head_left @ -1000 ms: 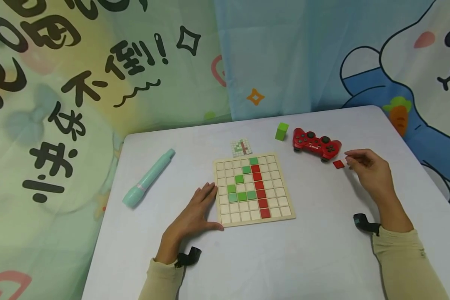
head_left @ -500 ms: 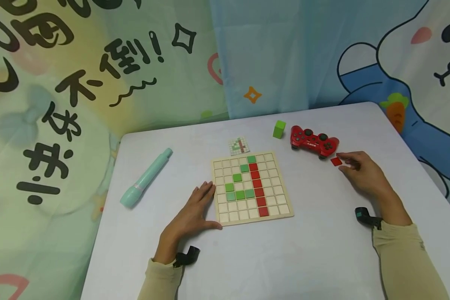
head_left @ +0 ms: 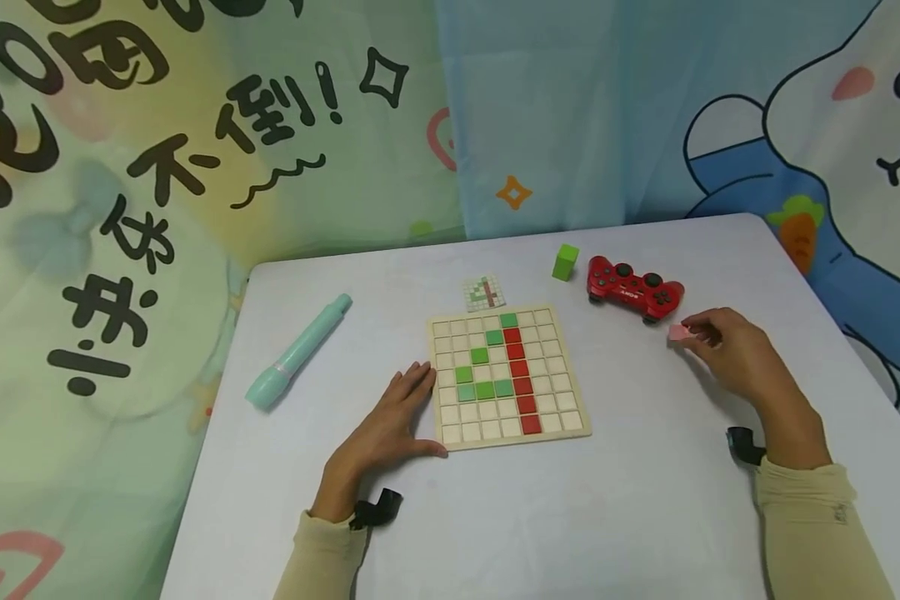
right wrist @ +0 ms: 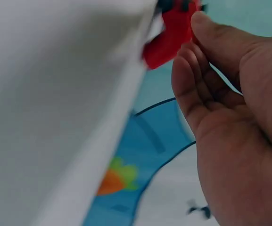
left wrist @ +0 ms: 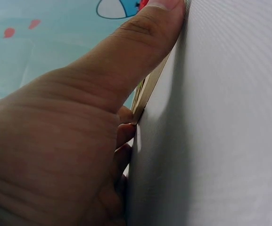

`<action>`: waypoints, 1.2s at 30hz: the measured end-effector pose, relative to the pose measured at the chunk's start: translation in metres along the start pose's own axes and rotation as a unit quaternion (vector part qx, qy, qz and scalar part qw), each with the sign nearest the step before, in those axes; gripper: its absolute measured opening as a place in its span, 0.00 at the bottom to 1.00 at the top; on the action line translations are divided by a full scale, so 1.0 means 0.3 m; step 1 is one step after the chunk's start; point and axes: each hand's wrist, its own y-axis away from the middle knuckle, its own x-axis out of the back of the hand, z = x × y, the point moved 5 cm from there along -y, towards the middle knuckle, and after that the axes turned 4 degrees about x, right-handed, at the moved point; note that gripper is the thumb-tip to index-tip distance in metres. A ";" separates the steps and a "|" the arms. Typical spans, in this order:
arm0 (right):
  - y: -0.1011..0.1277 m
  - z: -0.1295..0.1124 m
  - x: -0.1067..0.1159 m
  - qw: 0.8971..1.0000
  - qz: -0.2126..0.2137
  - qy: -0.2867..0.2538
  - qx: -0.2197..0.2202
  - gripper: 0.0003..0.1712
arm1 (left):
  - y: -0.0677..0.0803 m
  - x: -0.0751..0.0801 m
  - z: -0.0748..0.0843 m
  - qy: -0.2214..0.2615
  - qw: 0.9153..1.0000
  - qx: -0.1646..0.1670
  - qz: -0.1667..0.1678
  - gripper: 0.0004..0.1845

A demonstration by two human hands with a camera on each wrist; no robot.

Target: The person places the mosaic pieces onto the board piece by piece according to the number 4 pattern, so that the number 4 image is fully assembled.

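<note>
**Hands at the tile board: right one lifts a tile**

Both hands are at work. The right hand (head_left: 735, 354) pinches a small tile (head_left: 678, 332) between thumb and fingertips, just in front of the red game controller (head_left: 634, 288). Half a second ago that tile lay flat and red on the tabletop (head_left: 570, 517); now it is tipped up off the surface and shows a paler face, so the pick-up looks made. The left hand (head_left: 390, 429) has not moved: fingers spread flat, thumb against the near left corner of the wooden grid board (head_left: 510, 377), steadying it. On the board, green and red tiles form a figure. Behind it lie a small pattern card (head_left: 483, 292), a green block (head_left: 565, 262) and, far left, a mint-green pen-shaped tube (head_left: 297, 353).
</note>
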 end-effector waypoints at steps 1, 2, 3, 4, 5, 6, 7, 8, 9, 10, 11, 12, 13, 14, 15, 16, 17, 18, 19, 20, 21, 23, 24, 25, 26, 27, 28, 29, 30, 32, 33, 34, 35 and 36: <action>0.009 -0.033 0.007 1.000 -0.002 0.008 0.020 0.25 | -0.001 0.001 0.002 0.000 1.000 -0.003 0.001 0.69; 0.015 -0.069 0.011 0.999 -0.004 0.016 0.044 0.24 | -0.002 0.004 0.005 0.001 1.000 -0.005 0.003 0.69; 0.020 -0.110 0.012 0.997 -0.010 0.022 0.067 0.22 | -0.002 0.006 0.007 0.000 1.000 -0.006 0.005 0.69; 0.023 -0.152 0.008 0.995 -0.017 0.027 0.093 0.21 | -0.003 0.008 0.008 0.000 1.000 -0.007 0.007 0.69; 0.025 -0.194 0.000 0.992 -0.027 0.032 0.115 0.19 | -0.004 0.010 0.009 0.000 1.000 -0.009 0.010 0.69; 0.025 -0.235 -0.013 0.989 -0.038 0.039 0.139 0.18 | -0.004 0.011 0.009 -0.001 1.000 -0.010 0.012 0.69; 0.025 -0.275 -0.029 0.985 -0.050 0.043 0.161 0.17 | -0.004 0.012 0.010 -0.001 1.000 -0.012 0.013 0.68; 0.024 -0.310 -0.047 0.981 -0.065 0.044 0.179 0.16 | -0.005 0.012 0.010 -0.003 1.000 -0.010 0.012 0.68; 0.025 -0.341 -0.067 0.977 -0.080 0.044 0.190 0.16 | -0.006 0.010 0.011 -0.004 1.000 -0.010 0.011 0.69; 0.025 -0.368 -0.087 0.974 -0.092 0.042 0.201 0.15 | -0.007 0.008 0.012 -0.004 1.000 -0.009 0.010 0.69; 0.026 -0.392 -0.108 0.971 -0.104 0.040 0.210 0.15 | -0.008 0.006 0.014 -0.005 1.000 -0.010 0.009 0.69; 0.027 -0.412 -0.129 0.969 -0.115 0.036 0.217 0.14 | -0.009 0.004 0.016 -0.006 1.000 -0.011 0.009 0.69; 0.029 -0.429 -0.149 0.967 -0.126 0.029 0.219 0.14 | -0.011 0.003 0.020 -0.005 1.000 -0.013 0.009 0.69; 0.031 -0.443 -0.168 0.966 -0.136 0.024 0.220 0.14 | -0.013 0.001 0.023 -0.005 1.000 -0.014 0.009 0.69; 0.032 -0.455 -0.186 0.965 -0.146 0.019 0.218 0.14 | -0.015 -0.001 0.026 -0.005 1.000 -0.015 0.009 0.69; 0.032 -0.464 -0.202 0.963 -0.155 0.016 0.218 0.13 | -0.017 -0.003 0.030 -0.005 1.000 -0.016 0.009 0.69; 0.034 -0.473 -0.217 0.962 -0.162 0.015 0.219 0.13 | -0.018 -0.004 0.033 -0.005 1.000 -0.017 0.010 0.69; 0.034 -0.481 -0.229 0.961 -0.169 0.013 0.219 0.12 | -0.019 -0.005 0.036 -0.007 1.000 -0.018 0.010 0.69; 0.035 -0.488 -0.240 0.960 -0.173 0.014 0.219 0.12 | -0.020 -0.005 0.038 -0.008 1.000 -0.018 0.009 0.69; 0.035 -0.494 -0.249 0.959 -0.178 0.016 0.218 0.11 | -0.020 -0.006 0.039 -0.010 1.000 -0.017 0.009 0.69; 0.035 -0.501 -0.257 0.959 -0.182 0.016 0.218 0.10 | -0.020 -0.006 0.041 -0.011 1.000 -0.016 0.008 0.69; 0.033 -0.514 -0.271 0.957 -0.187 0.021 0.220 0.09 | -0.019 -0.006 0.042 -0.012 1.000 -0.013 0.007 0.69; 0.032 -0.521 -0.277 0.956 -0.190 0.023 0.222 0.09 | -0.018 -0.006 0.041 -0.013 1.000 -0.012 0.006 0.70; 0.030 -0.525 -0.283 0.955 -0.192 0.026 0.223 0.08 | -0.017 -0.005 0.041 -0.014 1.000 -0.011 0.006 0.70; 0.028 -0.532 -0.287 0.954 -0.194 0.028 0.227 0.07 | -0.017 -0.005 0.039 -0.014 1.000 -0.010 0.005 0.70; 0.026 -0.538 -0.290 0.953 -0.195 0.030 0.229 0.07 | -0.016 -0.005 0.039 -0.016 1.000 -0.010 0.004 0.70; 0.023 -0.543 -0.293 0.953 -0.194 0.034 0.232 0.07 | -0.016 -0.005 0.038 -0.016 1.000 -0.011 0.004 0.70; 0.020 -0.549 -0.294 0.952 -0.191 0.036 0.238 0.06 | -0.016 -0.005 0.037 -0.018 1.000 -0.011 0.005 0.70; 0.016 -0.554 -0.294 0.951 -0.188 0.038 0.244 0.07 | -0.016 -0.004 0.036 -0.019 1.000 -0.012 0.006 0.70; 0.010 -0.564 -0.293 0.949 -0.183 0.040 0.256 0.07 | -0.016 -0.004 0.035 -0.019 1.000 -0.013 0.008 0.70; 0.007 -0.567 -0.295 0.947 -0.181 0.041 0.261 0.08 | -0.016 -0.004 0.033 -0.018 1.000 -0.013 0.009 0.70; 0.004 -0.570 -0.296 0.945 -0.180 0.043 0.269 0.08 | -0.017 -0.004 0.033 -0.016 1.000 -0.014 0.011 0.69; 0.002 -0.572 -0.297 0.943 -0.181 0.045 0.275 0.08 | -0.017 -0.005 0.032 -0.015 1.000 -0.014 0.011 0.70; 0.000 -0.571 -0.297 0.942 -0.183 0.046 0.276 0.08 | -0.018 -0.006 0.032 -0.014 1.000 -0.014 0.011 0.70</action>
